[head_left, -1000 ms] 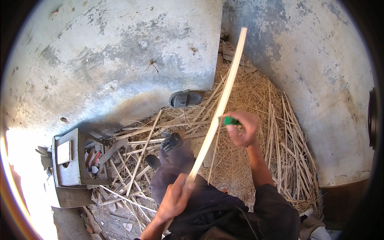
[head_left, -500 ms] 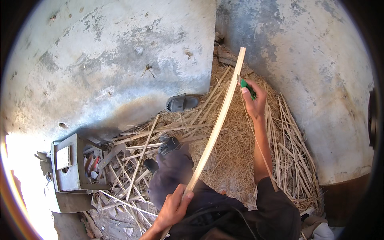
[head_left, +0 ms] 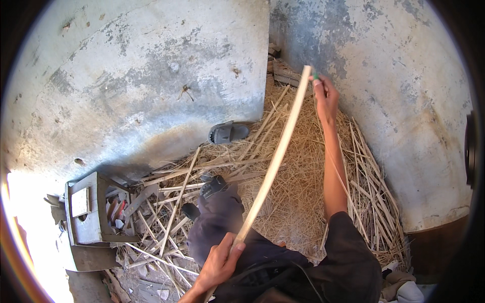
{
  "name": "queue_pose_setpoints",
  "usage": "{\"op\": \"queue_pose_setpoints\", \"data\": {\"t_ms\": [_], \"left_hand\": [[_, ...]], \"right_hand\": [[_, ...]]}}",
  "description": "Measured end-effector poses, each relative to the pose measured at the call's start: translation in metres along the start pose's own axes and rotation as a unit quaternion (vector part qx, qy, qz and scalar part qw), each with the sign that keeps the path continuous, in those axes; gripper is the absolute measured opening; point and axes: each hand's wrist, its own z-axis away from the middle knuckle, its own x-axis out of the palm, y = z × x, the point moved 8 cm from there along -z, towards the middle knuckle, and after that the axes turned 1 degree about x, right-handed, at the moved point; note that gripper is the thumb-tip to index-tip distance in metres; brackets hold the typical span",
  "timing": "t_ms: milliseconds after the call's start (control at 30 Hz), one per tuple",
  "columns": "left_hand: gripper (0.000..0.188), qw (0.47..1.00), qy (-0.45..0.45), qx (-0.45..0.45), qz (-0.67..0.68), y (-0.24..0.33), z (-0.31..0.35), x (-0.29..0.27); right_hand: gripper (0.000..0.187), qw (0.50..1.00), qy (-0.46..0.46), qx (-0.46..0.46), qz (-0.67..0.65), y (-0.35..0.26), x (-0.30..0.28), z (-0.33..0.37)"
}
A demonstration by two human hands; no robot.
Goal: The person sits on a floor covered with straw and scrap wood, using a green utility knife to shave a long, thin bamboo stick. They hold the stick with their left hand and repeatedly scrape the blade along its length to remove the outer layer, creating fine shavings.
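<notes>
A long pale strip of split bamboo or wood (head_left: 275, 164) slants from my lap up toward the corner of the walls. Its lower part lies in my left hand (head_left: 221, 262), with the fingers closed around it. My right hand (head_left: 327, 101) is closed around a small green-handled knife (head_left: 316, 77) beside the strip's far end. Fingers cover most of the knife, and its blade is not clear. A thin sliver (head_left: 333, 159) trails down from near the right hand along my forearm.
Fine shavings (head_left: 283, 207) cover the floor, with split sticks (head_left: 366, 187) piled along the right wall. At the left stands a wooden box-like stool (head_left: 86, 219) with odds and ends inside. A grey sandal (head_left: 230, 132) lies against the far wall (head_left: 151, 65).
My right hand has moved farther out along the strip to its far end, taking the knife with it. The left hand keeps its hold in about the same place.
</notes>
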Motion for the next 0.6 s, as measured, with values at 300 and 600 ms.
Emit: {"op": "queue_pose_setpoints", "data": {"t_ms": [300, 600], "left_hand": [[0.023, 0.993, 0.051, 0.087, 0.058, 0.003, -0.011, -0.01], [0.019, 0.975, 0.096, 0.126, 0.158, 0.044, -0.066, -0.025]], "right_hand": [[0.045, 0.974, -0.052, 0.108, 0.193, 0.046, -0.011, 0.007], [0.047, 0.992, -0.12, -0.006, -0.033, -0.051, 0.024, 0.136]]}}
